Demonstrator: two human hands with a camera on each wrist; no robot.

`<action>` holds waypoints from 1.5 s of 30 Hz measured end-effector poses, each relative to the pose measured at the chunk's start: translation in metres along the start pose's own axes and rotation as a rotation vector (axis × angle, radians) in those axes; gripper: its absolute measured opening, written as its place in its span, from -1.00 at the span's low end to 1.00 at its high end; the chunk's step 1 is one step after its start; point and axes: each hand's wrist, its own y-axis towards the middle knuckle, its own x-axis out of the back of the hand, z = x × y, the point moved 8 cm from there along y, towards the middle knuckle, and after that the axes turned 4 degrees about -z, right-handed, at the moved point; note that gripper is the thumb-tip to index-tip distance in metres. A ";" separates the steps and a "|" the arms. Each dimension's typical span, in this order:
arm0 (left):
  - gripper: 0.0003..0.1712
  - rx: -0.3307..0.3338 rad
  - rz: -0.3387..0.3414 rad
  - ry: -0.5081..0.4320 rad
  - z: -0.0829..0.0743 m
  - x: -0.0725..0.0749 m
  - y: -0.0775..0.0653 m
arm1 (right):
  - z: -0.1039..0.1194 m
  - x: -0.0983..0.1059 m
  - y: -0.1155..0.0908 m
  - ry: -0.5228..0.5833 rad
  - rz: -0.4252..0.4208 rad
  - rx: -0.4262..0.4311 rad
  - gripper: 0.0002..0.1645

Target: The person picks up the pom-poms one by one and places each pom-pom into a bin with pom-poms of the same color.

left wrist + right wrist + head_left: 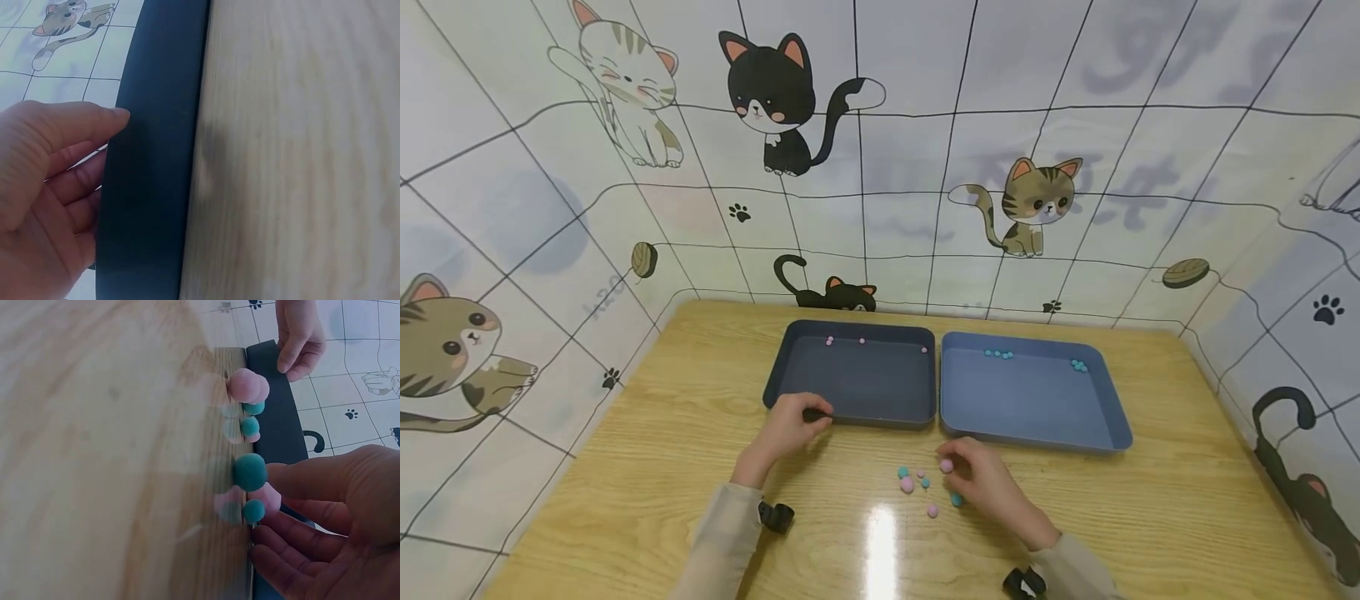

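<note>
My left hand [793, 425] grips the near-left rim of the dark tray [880, 419]; in the left wrist view its thumb lies against the tray's outer wall and the other fingers are behind the rim. My right hand [988, 483] pinches a pink pom-pom [946, 466] between thumb and fingers, just in front of the blue tray [1037, 437]. In the right wrist view that pink ball is partly hidden behind a teal pom-pom [250, 472]. Close to the right hand lie another teal pom-pom [957, 500], a pink one [932, 511] and a small cluster of pink and teal ones [907, 484].
Inside the dark tray, a few small pink balls [862, 341] lie along the back. The blue tray holds several small teal balls [1078, 366] near its far side. Both trays stand side by side on a wooden table [647, 467], with a cat-print sheet [910, 150] behind.
</note>
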 end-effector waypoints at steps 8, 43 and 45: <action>-0.96 0.051 0.068 -0.038 0.008 0.000 0.009 | -0.002 -0.004 0.005 0.007 0.051 -0.061 -0.70; -0.91 0.132 0.139 -0.058 0.023 -0.005 0.013 | 0.001 -0.009 0.014 0.063 0.100 -0.008 -0.79; -0.91 0.130 0.139 -0.057 0.023 -0.005 0.013 | 0.002 -0.008 0.014 0.072 0.095 -0.006 -0.80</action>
